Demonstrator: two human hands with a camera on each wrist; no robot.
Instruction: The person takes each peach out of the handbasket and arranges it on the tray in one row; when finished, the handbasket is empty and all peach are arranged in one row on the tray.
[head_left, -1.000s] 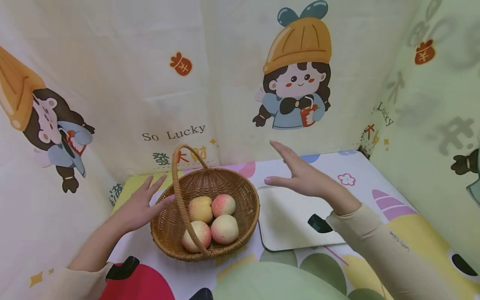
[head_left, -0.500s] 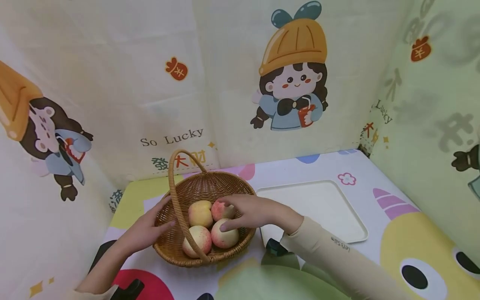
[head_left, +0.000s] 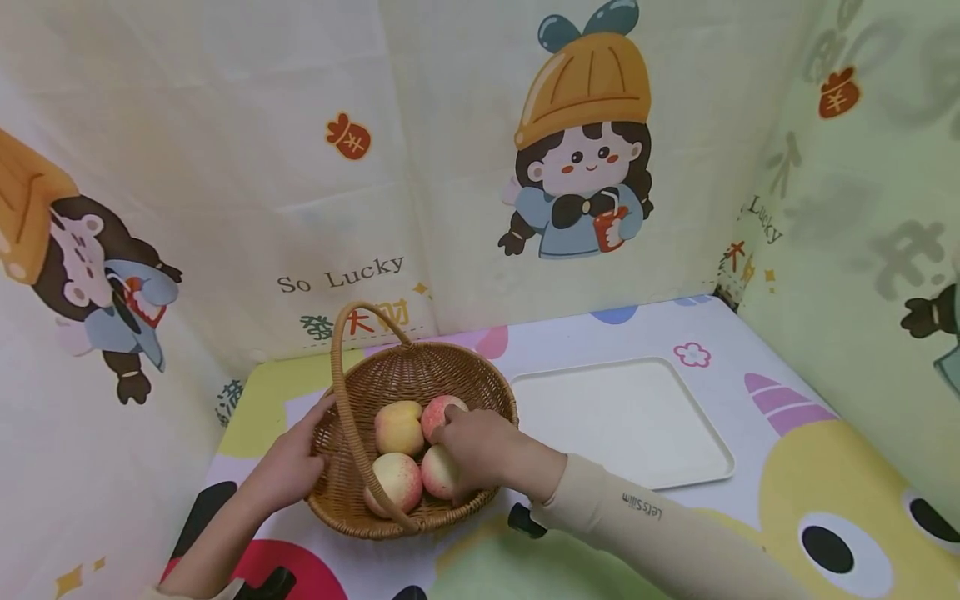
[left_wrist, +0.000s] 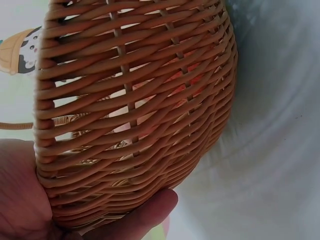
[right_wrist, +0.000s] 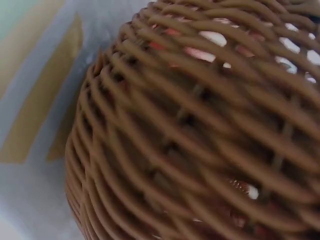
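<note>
While touching a round pink-red peach (head_left: 437,414) with the right hand (head_left: 480,446), cannot tell whether gripping it. Showing a yellow peach (head_left: 399,427) left of those fingers, all inside a round brown wicker basket (head_left: 450,365). Holding the basket's side with the left hand (head_left: 288,467). Right of the right hand, showing a flat white rectangular tray (head_left: 615,417).
</note>
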